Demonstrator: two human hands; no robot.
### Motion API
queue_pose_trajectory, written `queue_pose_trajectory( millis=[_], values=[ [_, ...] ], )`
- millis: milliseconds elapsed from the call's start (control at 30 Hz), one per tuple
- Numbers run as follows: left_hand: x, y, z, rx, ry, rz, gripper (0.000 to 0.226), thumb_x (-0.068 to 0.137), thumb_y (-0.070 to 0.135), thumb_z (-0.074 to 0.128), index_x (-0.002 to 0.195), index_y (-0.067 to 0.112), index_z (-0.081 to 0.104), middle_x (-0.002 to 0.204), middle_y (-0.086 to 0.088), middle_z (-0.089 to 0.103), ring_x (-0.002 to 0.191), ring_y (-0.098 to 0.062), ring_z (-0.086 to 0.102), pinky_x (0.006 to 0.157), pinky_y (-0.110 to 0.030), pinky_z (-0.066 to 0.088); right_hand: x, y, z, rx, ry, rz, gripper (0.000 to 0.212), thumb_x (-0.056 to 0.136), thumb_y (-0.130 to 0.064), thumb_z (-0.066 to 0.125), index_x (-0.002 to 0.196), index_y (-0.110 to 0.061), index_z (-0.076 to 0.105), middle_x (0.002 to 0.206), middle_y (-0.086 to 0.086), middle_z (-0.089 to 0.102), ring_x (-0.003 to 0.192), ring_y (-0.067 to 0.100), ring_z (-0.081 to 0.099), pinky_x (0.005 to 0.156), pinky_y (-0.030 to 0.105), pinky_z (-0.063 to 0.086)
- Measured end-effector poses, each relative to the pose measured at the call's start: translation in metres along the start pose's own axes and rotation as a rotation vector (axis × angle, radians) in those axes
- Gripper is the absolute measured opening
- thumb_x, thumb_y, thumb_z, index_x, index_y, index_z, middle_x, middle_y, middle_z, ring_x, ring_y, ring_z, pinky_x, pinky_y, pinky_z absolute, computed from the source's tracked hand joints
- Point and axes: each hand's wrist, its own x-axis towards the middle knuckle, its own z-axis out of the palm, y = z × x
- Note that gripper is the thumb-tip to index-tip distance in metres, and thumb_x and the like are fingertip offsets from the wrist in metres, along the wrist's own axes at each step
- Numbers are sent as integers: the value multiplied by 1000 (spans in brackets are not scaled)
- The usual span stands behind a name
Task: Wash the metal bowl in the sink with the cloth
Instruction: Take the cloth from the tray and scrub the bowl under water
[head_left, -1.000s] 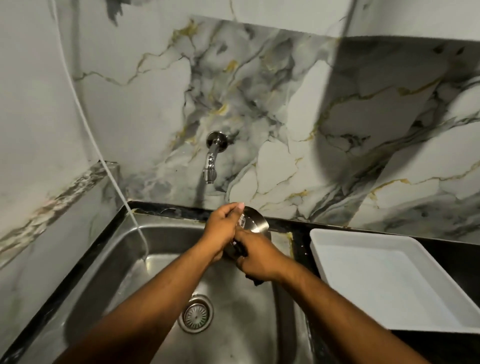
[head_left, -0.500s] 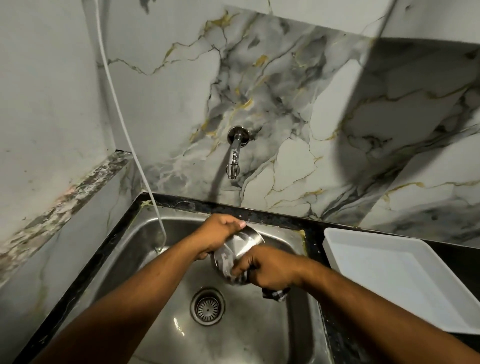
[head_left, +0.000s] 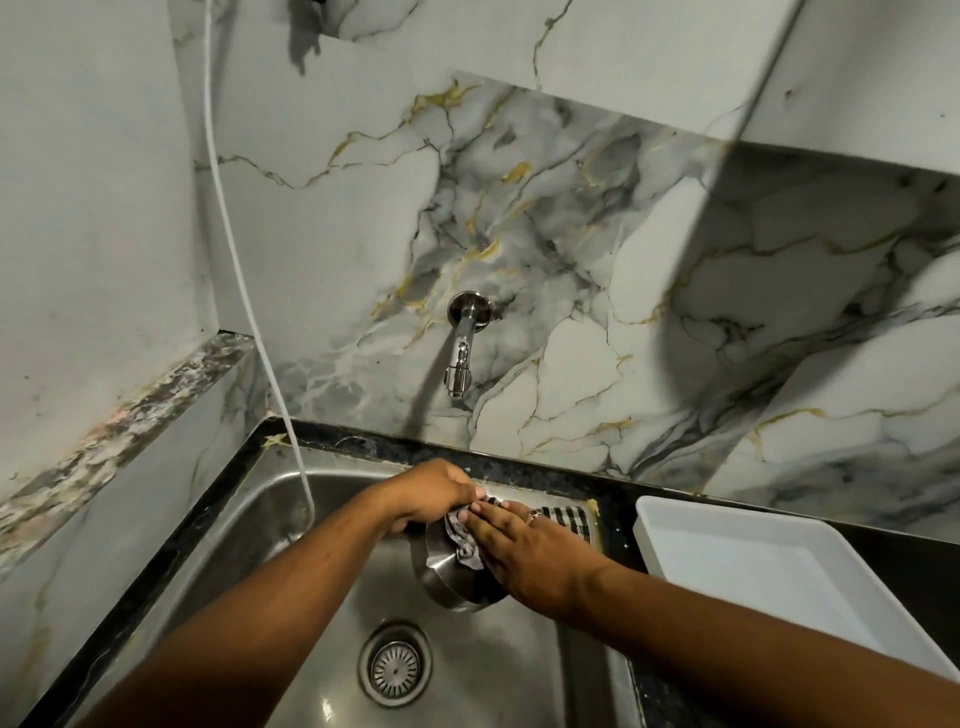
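The metal bowl (head_left: 449, 577) is held over the steel sink (head_left: 249, 525), tilted with its outer side toward me. My left hand (head_left: 434, 493) grips its upper left rim. My right hand (head_left: 524, 551) lies flat on the bowl with fingers spread, pressing a grey checked cloth (head_left: 465, 535) against the bowl's outside. More of the cloth (head_left: 569, 517) shows behind my right hand, near the sink's back right corner. A ring sits on one finger of the right hand.
A chrome tap (head_left: 462, 343) sticks out of the marble wall above the sink; no water is running. The drain strainer (head_left: 396, 665) lies below the bowl. A white tray (head_left: 810, 571) stands on the black counter at right. A white cord (head_left: 244, 291) hangs into the sink's left corner.
The bowl has turned so its outside faces me. My right hand has opened flat on the cloth against the bowl. The view has tilted upward.
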Motion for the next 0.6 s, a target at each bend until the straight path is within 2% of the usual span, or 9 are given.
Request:
queue_pose_trajectory(
  millis=[100,200,267,333,400,500,600],
  values=[
    [10,4,-2,93,79,30,16,91,25,64,92,14,76,90,-2,77,82,-12,69,70,-21,52,5,-11,-8,-99,-89,86,55,103,-22,27,150,2,10,161,21,2,148,34,1,119,45,6],
    [19,2,0,163,169,63,19,91,25,64,99,14,76,98,-1,76,93,-16,68,84,-31,53,9,-20,-26,-34,-195,151,55,97,-13,46,145,5,28,153,28,26,140,41,27,114,47,25],
    [22,-2,5,162,204,79,18,90,28,64,98,17,77,99,2,76,94,-14,68,88,-33,52,11,-20,-35,107,-249,131,45,89,-7,58,133,-2,50,135,21,52,122,36,51,99,42,43],
    [23,-8,13,169,235,103,15,88,29,66,93,20,77,94,6,76,90,-11,68,85,-32,53,12,-18,-38,252,-308,120,34,84,-3,62,119,-6,60,113,17,65,98,31,65,79,37,53],
    [25,-16,21,154,273,131,12,86,27,69,89,20,78,92,8,76,87,-7,68,81,-27,52,12,-13,-37,430,-310,134,28,83,-3,61,111,-5,62,104,17,67,89,32,66,73,38,56],
    [25,-25,29,77,342,139,7,84,24,72,78,23,77,80,14,73,77,-1,65,67,-18,47,15,-5,-29,742,-276,157,30,82,-4,60,112,-7,64,105,18,68,94,32,65,80,44,58],
    [25,-32,31,-9,379,143,18,86,22,70,69,28,71,72,15,70,73,-4,65,62,-17,44,11,6,-22,1183,-199,268,27,77,1,56,101,-2,69,86,14,70,76,25,67,67,36,57]
  ],
)
